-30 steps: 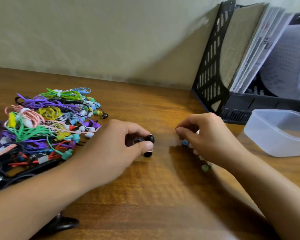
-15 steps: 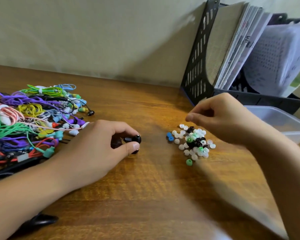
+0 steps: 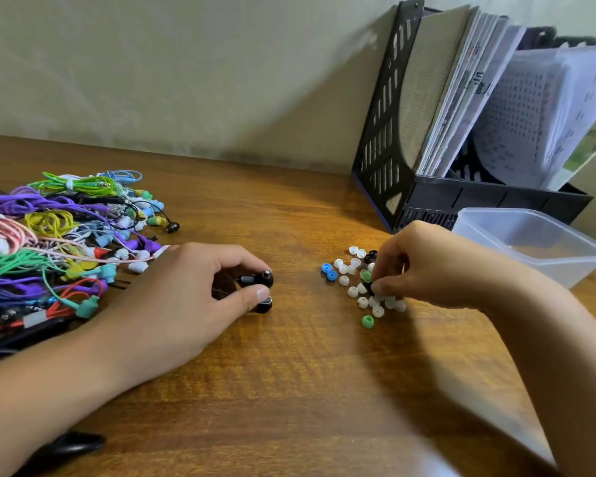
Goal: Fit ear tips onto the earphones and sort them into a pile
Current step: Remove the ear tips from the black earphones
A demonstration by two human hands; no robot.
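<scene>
My left hand (image 3: pixel 172 301) rests on the wooden table and grips a pair of black earbuds (image 3: pixel 260 280) between thumb and fingers; their bare nozzles point right. My right hand (image 3: pixel 424 266) reaches down into a small heap of loose ear tips (image 3: pixel 358 290), white, black, green and blue, with its curled fingertips pinching among them. What exactly it pinches is hidden by the fingers. A tangled pile of coloured wired earphones (image 3: pixel 59 235) lies at the left.
A clear plastic tub (image 3: pixel 530 242) stands at the right behind my right wrist. A black file rack (image 3: pixel 393 132) with papers stands against the wall at the back right. A black cable (image 3: pixel 66 445) lies under my left forearm.
My right hand rose off the ear tips, uncovering the heap, then dropped back into it with fingertips pinched. My left hand keeps holding the black earbuds in place.
</scene>
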